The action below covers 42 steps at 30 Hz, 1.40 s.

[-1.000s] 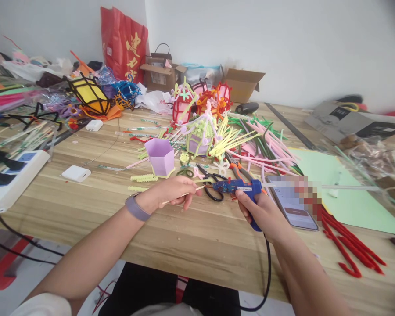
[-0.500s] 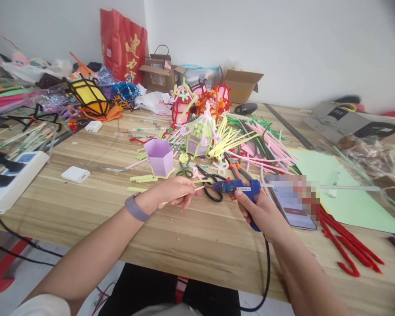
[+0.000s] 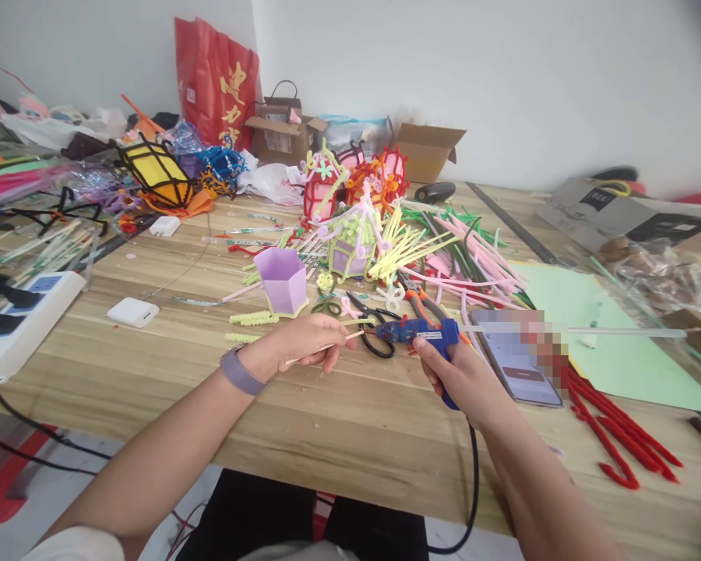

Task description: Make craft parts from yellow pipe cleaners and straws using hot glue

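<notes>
My left hand (image 3: pixel 320 341) is closed on a thin wooden stick (image 3: pixel 355 335), which points right past the fingertips. A yellow-green strip (image 3: pixel 359 321) also reaches out from beside its fingers. In my right hand (image 3: pixel 464 374) is a blue hot glue gun (image 3: pixel 424 333), its nozzle facing left, close to the stick's tip; whether they touch I cannot tell. A clear glue stick (image 3: pixel 619 333) sticks out behind the gun. Black scissors (image 3: pixel 379 347) lie under the nozzle, with orange-handled pliers (image 3: pixel 424 300) behind. Beyond my left hand stands an open purple cup (image 3: pixel 283 282) with a yellow-green base edge.
Pipe-cleaner lanterns (image 3: pixel 354 241) and loose pipe cleaners (image 3: pixel 473 249) crowd the table's middle. A phone (image 3: pixel 505 362) and red pipe cleaners (image 3: pixel 607 428) lie right, near a green sheet (image 3: pixel 625 358). A power strip (image 3: pixel 35 327) sits left. The gun's black cable (image 3: pixel 474 475) hangs over the front edge.
</notes>
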### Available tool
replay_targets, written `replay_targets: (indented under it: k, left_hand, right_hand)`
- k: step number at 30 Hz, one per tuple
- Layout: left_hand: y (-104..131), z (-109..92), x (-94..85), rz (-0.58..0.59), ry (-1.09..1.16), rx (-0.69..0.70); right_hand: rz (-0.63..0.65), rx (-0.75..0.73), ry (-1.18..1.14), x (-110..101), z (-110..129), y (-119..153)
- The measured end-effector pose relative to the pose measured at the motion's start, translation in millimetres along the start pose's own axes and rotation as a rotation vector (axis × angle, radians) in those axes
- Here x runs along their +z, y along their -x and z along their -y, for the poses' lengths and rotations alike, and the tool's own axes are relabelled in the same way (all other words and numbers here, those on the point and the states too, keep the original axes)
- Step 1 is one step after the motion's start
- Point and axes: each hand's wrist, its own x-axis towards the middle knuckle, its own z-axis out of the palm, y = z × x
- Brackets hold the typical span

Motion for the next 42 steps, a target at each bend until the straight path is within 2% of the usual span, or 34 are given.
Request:
replay_targets:
  k: [4,8,11,14,16,18,22,25,28,31,34,38,42]
  left_hand:
    - [0,0,-1.1,0.022,0.043,0.022]
    - [3,-1,-4.4,0.043,0.144,0.124]
    - [6,-1,-9.6,-0.019,0.338,0.329]
    - [8,-3,-15.8,-0.081,0.546,0.513]
    - [8,-4,-18.8,-0.102,0.616,0.560]
    - [8,-6,-20.5,-0.116,0.646,0.566]
    - [8,-7,-22.9,-0.146,0.661,0.587]
    - [6,-5,-24.2,-0.216,0.612,0.604]
    - [2,-3,-22.8,-0.271,0.435,0.484]
    - [-1,-1,-18.3,-0.212,0.246,0.294]
    - [-2,-1,-13.9,-0.121,0.177,0.201]
    - [-4,1,-12.8,-0.091,0.182,0.182]
    - [-7,5,-13.9,-0.067,0.144,0.154]
  right_hand:
    - [-0.006,0.020,-0.045,0,-2,-3]
    - [0.079,-0.004,-0.179,-3,-5,-6]
    - [0.217,0.004,-0.396,-5,-2,-2]
    - [0.450,0.058,-0.652,-2,3,6]
    - [0.601,0.101,-0.745,4,5,10]
    - [0.697,0.125,-0.775,10,5,12]
    - [0.759,0.164,-0.748,18,2,13]
    - [0.738,0.193,-0.686,15,0,16]
    - [0.603,0.139,-0.666,7,1,18]
    - [0.388,0.005,-0.632,-2,6,11]
    - [0.265,-0.073,-0.583,-10,12,-3]
    - [0.167,-0.084,-0.518,-10,11,-16]
    - [0.161,-0.061,-0.489,-5,2,-16]
